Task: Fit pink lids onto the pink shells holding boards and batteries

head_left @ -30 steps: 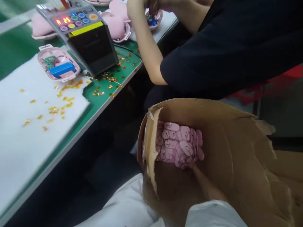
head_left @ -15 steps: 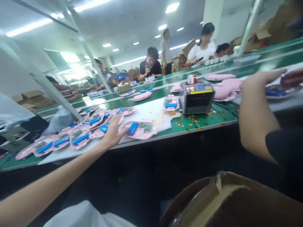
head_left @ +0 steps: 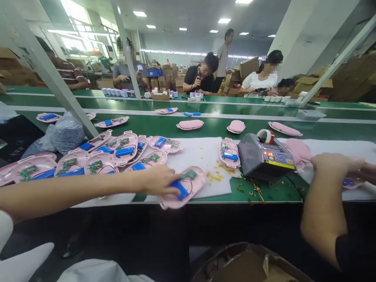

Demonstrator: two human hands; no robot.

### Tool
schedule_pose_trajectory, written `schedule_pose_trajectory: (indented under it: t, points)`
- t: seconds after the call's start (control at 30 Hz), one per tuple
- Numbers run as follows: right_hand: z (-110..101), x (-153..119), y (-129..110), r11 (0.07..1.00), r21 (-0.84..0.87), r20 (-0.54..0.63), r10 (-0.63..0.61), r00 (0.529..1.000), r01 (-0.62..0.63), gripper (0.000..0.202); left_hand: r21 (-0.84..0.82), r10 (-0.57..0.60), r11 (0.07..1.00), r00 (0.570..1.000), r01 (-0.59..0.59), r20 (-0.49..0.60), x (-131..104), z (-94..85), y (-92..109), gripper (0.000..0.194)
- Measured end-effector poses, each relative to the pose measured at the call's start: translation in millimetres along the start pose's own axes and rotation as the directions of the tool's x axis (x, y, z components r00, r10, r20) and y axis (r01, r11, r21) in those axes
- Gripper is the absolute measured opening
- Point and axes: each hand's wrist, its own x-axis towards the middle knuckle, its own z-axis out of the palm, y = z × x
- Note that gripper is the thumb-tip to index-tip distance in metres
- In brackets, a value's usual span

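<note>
My left hand (head_left: 161, 181) reaches in from the left and is closed on the near-left side of a pink plastic shell half (head_left: 196, 184). Its thumb lies over the blue battery pack (head_left: 181, 190) in that shell, beside a small green circuit board (head_left: 189, 175). The shell tilts over the table's front edge. My right hand is out of view. Left of my hand, several similar open pink shells (head_left: 125, 145) with boards and blue packs lie close together, some overlapping. Another open shell (head_left: 230, 152) stands beside a dark tape dispenser machine (head_left: 266, 156).
A co-worker's bare arm (head_left: 323, 203) with a dark sleeve works at the right. White foam sheet (head_left: 190, 156) covers part of the green table (head_left: 152, 131), with amber scraps (head_left: 216, 176) on it. A slanted metal post (head_left: 63, 90) rises at left. A brown bag-lined container (head_left: 241, 262) is below.
My left hand has closed on the pink shell and shifted it right and toward the front edge, turning it. The camera view has levelled and swung.
</note>
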Motion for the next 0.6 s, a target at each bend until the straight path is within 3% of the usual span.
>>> schedule_pose_trajectory:
  t: [0.07, 0.13, 0.2, 0.27, 0.4, 0.47, 0.53, 0.6]
  points:
    - [21, -44, -32, 0.997, 0.047, -0.003, 0.061, 0.998, -0.060, 0.039, 0.009, -0.010, 1.000, 1.000, 0.011, -0.029, -19, 4.7, -1, 0.053]
    - [49, -80, -59, 0.997, 0.048, 0.052, 0.053, 0.997, -0.056, 0.033, 0.032, 0.138, 0.990, 0.979, -0.134, -0.153, -31, 12.6, -9, 0.032]
    - [77, -89, -83, 0.997, 0.064, 0.131, 0.022, 0.991, -0.030, 0.038, 0.079, 0.294, 0.956, 0.910, -0.283, -0.292, -31, 22.6, -23, 0.018]
    - [101, -69, -104, 0.996, 0.085, 0.241, -0.027, 0.970, 0.007, 0.047, 0.068, 0.355, 0.932, 0.858, -0.356, -0.372, -24, 33.7, -38, 0.018]
    - [142, -4, -139, 0.987, 0.014, 0.450, -0.149, 0.880, 0.160, 0.045, -0.157, 0.206, 0.942, 0.879, -0.297, -0.430, -6, 56.3, -48, 0.035]
    - [157, 15, -148, 0.969, -0.091, 0.511, -0.154, 0.845, 0.231, 0.042, -0.328, 0.076, 0.912, 0.888, -0.246, -0.454, -4, 64.4, -44, 0.029]
    - [167, 23, -151, 0.945, -0.186, 0.527, -0.135, 0.839, 0.269, 0.041, -0.524, -0.062, 0.821, 0.878, -0.225, -0.474, -5, 68.5, -41, 0.018]
    - [172, 24, -150, 0.926, -0.227, 0.524, -0.145, 0.839, 0.302, 0.040, -0.709, -0.229, 0.670, 0.848, -0.219, -0.478, -8, 68.9, -40, 0.023]
